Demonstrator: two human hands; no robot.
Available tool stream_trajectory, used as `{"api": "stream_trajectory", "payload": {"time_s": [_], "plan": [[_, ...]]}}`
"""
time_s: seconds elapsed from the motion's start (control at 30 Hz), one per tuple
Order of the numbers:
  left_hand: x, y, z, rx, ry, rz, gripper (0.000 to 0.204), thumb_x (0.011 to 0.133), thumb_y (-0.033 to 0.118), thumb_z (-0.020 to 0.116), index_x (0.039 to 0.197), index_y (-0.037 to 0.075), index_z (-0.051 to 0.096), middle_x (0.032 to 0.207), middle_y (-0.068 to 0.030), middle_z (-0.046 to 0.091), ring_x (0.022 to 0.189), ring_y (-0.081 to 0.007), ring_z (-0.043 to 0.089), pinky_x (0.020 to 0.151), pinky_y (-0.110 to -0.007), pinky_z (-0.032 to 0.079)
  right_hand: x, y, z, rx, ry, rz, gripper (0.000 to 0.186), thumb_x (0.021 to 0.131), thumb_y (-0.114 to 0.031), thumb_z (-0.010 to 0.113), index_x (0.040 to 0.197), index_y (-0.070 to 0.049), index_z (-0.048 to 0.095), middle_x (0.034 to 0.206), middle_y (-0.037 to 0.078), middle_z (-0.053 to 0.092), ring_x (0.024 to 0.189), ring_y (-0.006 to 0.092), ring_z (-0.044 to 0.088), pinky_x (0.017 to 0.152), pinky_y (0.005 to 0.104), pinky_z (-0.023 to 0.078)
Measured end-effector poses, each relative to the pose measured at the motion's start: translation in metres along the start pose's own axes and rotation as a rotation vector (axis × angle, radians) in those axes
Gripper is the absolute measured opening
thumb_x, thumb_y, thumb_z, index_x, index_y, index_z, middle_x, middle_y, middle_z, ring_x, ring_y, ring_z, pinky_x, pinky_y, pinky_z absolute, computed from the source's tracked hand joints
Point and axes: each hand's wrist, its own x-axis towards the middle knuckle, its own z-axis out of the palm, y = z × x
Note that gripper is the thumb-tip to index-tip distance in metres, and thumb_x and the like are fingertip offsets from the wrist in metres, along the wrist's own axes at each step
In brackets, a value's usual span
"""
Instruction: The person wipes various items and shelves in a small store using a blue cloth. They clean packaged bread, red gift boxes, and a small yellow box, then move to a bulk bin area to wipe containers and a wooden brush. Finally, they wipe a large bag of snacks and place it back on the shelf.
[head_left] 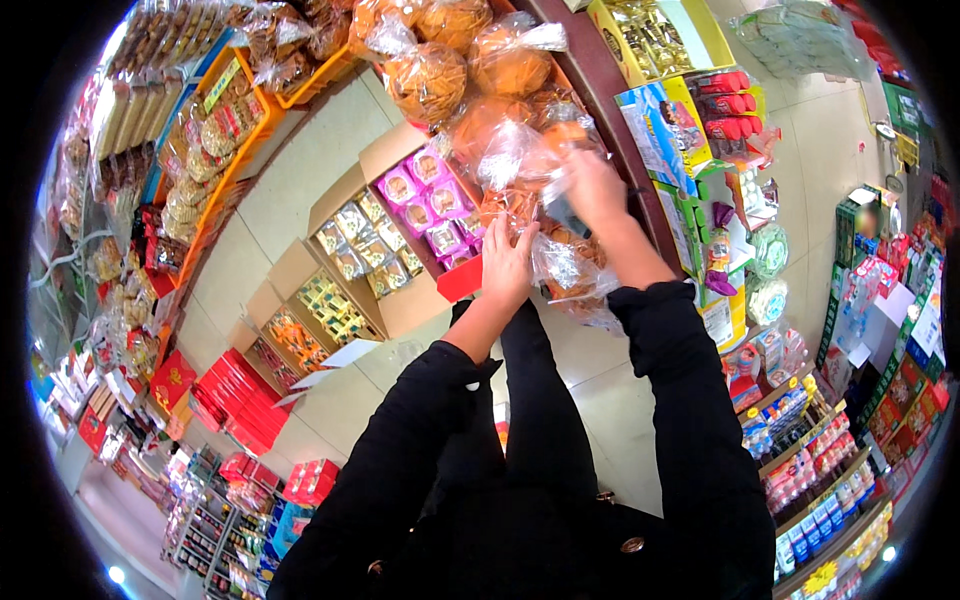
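Clear plastic bags of round orange-brown snacks [425,82] are heaped in front of me, at the upper middle. My left hand [508,262] is at the near part of the heap, with its thumb and fingers closed on the crinkled film of a plastic bag [512,205]. To its right and a little farther off, my right hand [597,190] is curled over the bags and slightly blurred. Its fingertips are partly hidden, so what they grip does not show clearly. Another bag of brown snacks [570,265] lies just below the right hand.
Left of the heap stand open cartons with pink packets [430,195] and pale wrapped packets [365,245]. A dark red ledge [640,190] runs along its right side. Beyond are a yellow box of gold-wrapped pieces [655,40] and shelves of packaged goods [815,470].
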Motion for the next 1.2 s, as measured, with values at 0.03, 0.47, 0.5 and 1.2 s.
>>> {"api": "stream_trajectory", "payload": {"time_s": [0.03, 0.47, 0.5, 1.2], "plan": [[0.000, -0.002, 0.002, -0.005, 0.013, -0.001, 0.055, 0.068, -0.005, 0.056, 0.121, 0.012, 0.054, 0.137, -0.0285, 0.030, 0.124, -0.0448, 0.033, 0.104, -0.048, 0.030, 0.000, 0.014, -0.005, 0.045, 0.067, 0.014, 0.016, 0.087, -0.018, 0.050, 0.099, -0.011, 0.057, 0.085, 0.015, 0.060, 0.086, 0.0337, 0.061, 0.071, 0.0426, 0.048], [0.002, -0.013, 0.015, -0.076, -0.026, 0.001, 0.042, 0.073, -0.002, 0.054, 0.113, 0.011, 0.057, 0.130, -0.0261, 0.037, 0.121, -0.0435, 0.035, 0.102, -0.047, 0.034, -0.015, 0.066, -0.019, 0.379, 0.198, 0.012, 0.015, 0.088, -0.019, 0.056, 0.094, -0.006, 0.057, 0.086, 0.018, 0.063, 0.083, 0.0370, 0.060, 0.069, 0.0410, 0.046], [0.003, -0.013, 0.016, -0.057, -0.015, 0.011, 0.044, 0.071, -0.003, 0.055, 0.114, 0.009, 0.056, 0.127, -0.0253, 0.039, 0.118, -0.0432, 0.037, 0.100, -0.047, 0.034, -0.012, 0.066, -0.020, 0.356, 0.213, 0.003, 0.015, 0.088, -0.019, 0.055, 0.094, -0.006, 0.057, 0.086, 0.018, 0.063, 0.083, 0.0371, 0.060, 0.069, 0.0411, 0.046], [-0.111, -0.033, -0.021, -0.914, 0.131, -0.543, 0.029, 0.072, 0.003, 0.057, 0.099, 0.001, 0.049, 0.100, -0.0174, 0.047, 0.095, -0.0343, 0.047, 0.083, -0.039, 0.041, -0.017, 0.047, -0.043, 0.187, 0.010, -0.013, 0.034, 0.084, -0.021, 0.061, 0.111, -0.002, 0.052, 0.104, 0.020, 0.058, 0.098, 0.0383, 0.054, 0.084, 0.0426, 0.044]]}}
